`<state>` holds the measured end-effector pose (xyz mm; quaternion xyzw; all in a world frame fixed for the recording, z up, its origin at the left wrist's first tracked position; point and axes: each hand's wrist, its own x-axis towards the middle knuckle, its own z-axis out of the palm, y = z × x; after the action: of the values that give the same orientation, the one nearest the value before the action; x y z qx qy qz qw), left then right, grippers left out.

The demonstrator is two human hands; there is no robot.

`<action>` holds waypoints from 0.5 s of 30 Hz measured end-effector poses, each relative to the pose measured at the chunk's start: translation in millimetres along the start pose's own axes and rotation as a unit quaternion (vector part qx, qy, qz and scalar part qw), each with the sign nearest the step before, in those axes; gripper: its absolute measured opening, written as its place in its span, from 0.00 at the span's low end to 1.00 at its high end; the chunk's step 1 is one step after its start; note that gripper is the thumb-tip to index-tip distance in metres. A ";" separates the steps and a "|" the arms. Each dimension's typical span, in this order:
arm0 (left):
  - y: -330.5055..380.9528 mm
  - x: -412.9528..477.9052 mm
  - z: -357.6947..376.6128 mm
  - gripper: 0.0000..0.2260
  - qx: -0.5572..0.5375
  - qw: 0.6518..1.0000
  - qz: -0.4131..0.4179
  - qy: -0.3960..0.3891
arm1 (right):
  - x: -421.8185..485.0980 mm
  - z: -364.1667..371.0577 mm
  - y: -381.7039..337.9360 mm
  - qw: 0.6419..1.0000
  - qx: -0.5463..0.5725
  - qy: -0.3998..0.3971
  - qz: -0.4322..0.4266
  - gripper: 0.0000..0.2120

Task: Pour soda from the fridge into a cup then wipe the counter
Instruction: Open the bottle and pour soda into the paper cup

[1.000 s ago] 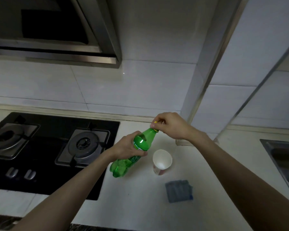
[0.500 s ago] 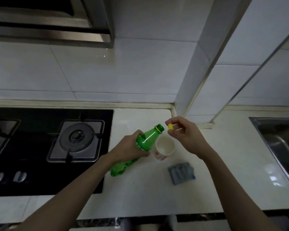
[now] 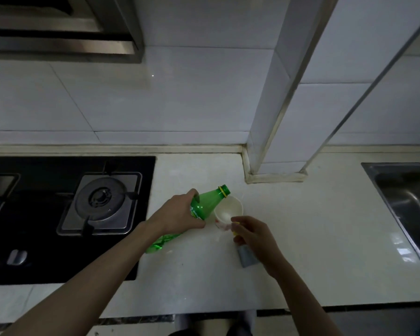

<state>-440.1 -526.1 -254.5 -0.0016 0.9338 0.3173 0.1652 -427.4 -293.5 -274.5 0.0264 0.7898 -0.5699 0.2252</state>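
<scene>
Head view: the left hand [image 3: 179,214] grips the bottle [image 3: 210,201] at mid-body, fingers wrapped round it. The bottle is tilted, its open mouth at 11 o'clock of the cup [image 3: 229,209], just beside the rim. The cup stands on the counter [image 3: 313,238]. The right hand [image 3: 252,235], at 5 o'clock of the cup, pinches a yellow cap [image 3: 236,223]. A cloth [image 3: 247,259] lies partly under this hand.

cloth [image 3: 247,259]: mostly under right hand [image 3: 253,235] | sink [image 3: 406,190]: cut by right edge
</scene>
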 end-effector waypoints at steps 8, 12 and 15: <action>0.0 7.1 11.3 0.24 0.078 0.996 -0.035 -0.034 | 11.4 -32.0 28.0 0.997 -0.032 0.059 0.038 0.03; -2.7 7.3 16.3 0.25 0.092 0.993 -0.051 -0.044 | 16.0 -36.5 35.7 0.996 -0.038 0.065 0.048 0.01; -5.3 7.1 17.7 0.25 0.122 0.990 -0.054 -0.050 | 18.1 -36.9 37.2 0.997 -0.031 0.058 0.048 0.01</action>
<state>-440.8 -519.0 -273.1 -0.0161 0.9545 0.1917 0.2279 -444.5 -250.7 -305.3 0.0907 0.8167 -0.5309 0.2070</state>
